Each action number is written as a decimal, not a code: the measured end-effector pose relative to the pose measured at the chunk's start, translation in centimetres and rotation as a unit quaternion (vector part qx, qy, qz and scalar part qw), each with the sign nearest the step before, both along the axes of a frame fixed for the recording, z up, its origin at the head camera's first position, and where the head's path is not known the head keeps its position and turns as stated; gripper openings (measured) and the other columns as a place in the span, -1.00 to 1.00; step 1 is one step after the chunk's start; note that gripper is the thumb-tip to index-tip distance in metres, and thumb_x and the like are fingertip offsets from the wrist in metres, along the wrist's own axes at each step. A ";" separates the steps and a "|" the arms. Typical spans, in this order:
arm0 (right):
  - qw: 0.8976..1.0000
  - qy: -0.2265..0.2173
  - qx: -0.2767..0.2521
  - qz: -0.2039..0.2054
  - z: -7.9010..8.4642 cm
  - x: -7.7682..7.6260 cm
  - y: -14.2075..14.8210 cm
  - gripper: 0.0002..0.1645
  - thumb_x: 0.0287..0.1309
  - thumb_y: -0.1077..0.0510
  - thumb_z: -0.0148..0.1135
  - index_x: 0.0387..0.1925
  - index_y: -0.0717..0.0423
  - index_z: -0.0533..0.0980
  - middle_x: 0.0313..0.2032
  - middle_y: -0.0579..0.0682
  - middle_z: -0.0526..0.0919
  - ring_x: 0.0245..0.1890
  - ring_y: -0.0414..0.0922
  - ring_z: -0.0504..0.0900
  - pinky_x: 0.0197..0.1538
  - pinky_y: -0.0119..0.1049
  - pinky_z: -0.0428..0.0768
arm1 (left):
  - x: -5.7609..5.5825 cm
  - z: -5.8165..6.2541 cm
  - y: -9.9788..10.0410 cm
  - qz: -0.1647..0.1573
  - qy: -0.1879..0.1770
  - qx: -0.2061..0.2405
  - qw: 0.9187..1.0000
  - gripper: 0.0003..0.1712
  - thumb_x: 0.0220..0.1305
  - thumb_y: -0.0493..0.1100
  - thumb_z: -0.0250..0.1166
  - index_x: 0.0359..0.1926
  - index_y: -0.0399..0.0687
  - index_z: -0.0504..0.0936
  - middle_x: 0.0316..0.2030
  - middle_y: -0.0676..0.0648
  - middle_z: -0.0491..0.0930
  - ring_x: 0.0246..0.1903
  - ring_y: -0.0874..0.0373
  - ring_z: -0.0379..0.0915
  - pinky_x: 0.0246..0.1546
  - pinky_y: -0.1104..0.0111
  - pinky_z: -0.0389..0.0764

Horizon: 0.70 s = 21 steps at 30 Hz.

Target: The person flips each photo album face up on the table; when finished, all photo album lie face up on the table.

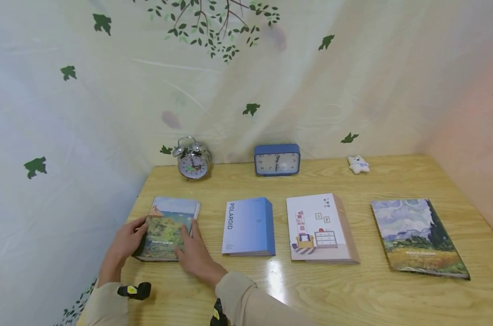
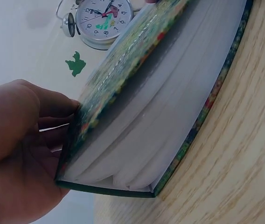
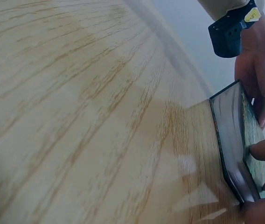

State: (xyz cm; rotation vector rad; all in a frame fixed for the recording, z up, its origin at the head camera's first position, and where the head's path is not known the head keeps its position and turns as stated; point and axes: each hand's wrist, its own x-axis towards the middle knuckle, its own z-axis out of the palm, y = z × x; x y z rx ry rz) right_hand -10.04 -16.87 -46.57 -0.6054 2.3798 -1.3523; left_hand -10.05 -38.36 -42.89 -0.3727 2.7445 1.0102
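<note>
Head view, photo album [image 1: 165, 225]: laid cover-up near the left edge of the table [image 1: 169, 294].
Left hand [image 1: 126, 242]: curled round the album's left side, apparently to steady it.
Right hand [image 1: 197, 258]: set on the opposite side, seemingly as counter-hold.
Row rightward: Polaroid album [image 1: 246, 228], white album [image 1: 316, 226], landscape album [image 1: 418, 235]; spaced apart, perhaps so covers stay readable.
Back edge: silver alarm clock [image 1: 193, 165], blue clock [image 1: 277, 162], bear figure [image 1: 358, 165] stood facing forward.
Left-wrist view: spine side gripped; page edges exposed.
Right-wrist view: cover and page side pinched; firmness cannot be told.
</note>
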 end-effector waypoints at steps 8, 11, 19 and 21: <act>1.000 0.015 -0.005 -0.003 0.1 -0.2 0.3 -0.26 0.36 0.01 0.05 0.46 0.10 0.08 0.50 0.12 -0.12 0.47 0.03 0.04 0.41 -0.16 0.24 | 0.0 0.4 0.2 0.002 -0.010 -0.033 0.999 -0.23 0.52 0.14 -0.26 0.46 -0.35 -0.06 0.36 -0.51 0.04 0.30 -0.45 0.02 0.21 -0.23 0.23; 1.000 0.022 -0.015 -0.002 0.5 -0.4 0.6 -0.28 0.37 0.01 0.03 0.45 0.11 0.10 0.49 0.14 -0.07 0.46 0.06 0.06 0.40 -0.13 0.24 | 0.2 0.6 0.4 0.003 -0.015 -0.048 0.999 -0.20 0.51 0.16 -0.27 0.45 -0.38 -0.07 0.36 -0.52 0.04 0.29 -0.46 0.04 0.19 -0.23 0.25; 0.998 0.046 -0.037 -0.013 2.2 -1.6 1.7 -0.33 0.39 0.06 -0.05 0.45 0.14 0.11 0.48 0.16 -0.03 0.44 0.08 0.10 0.38 -0.04 0.28 | -0.1 0.6 0.7 -0.006 0.011 -0.095 0.995 -0.18 0.51 0.17 -0.29 0.42 -0.48 -0.04 0.31 -0.57 0.08 0.26 -0.48 0.08 0.16 -0.23 0.29; 0.998 0.047 -0.046 -0.018 2.6 -2.1 2.1 -0.33 0.39 0.05 -0.07 0.45 0.12 0.10 0.49 0.14 -0.05 0.45 0.07 0.09 0.38 -0.01 0.27 | -0.3 0.7 0.9 -0.009 0.023 -0.106 0.994 -0.19 0.52 0.14 -0.27 0.41 -0.52 -0.03 0.30 -0.59 0.08 0.25 -0.49 0.07 0.16 -0.25 0.28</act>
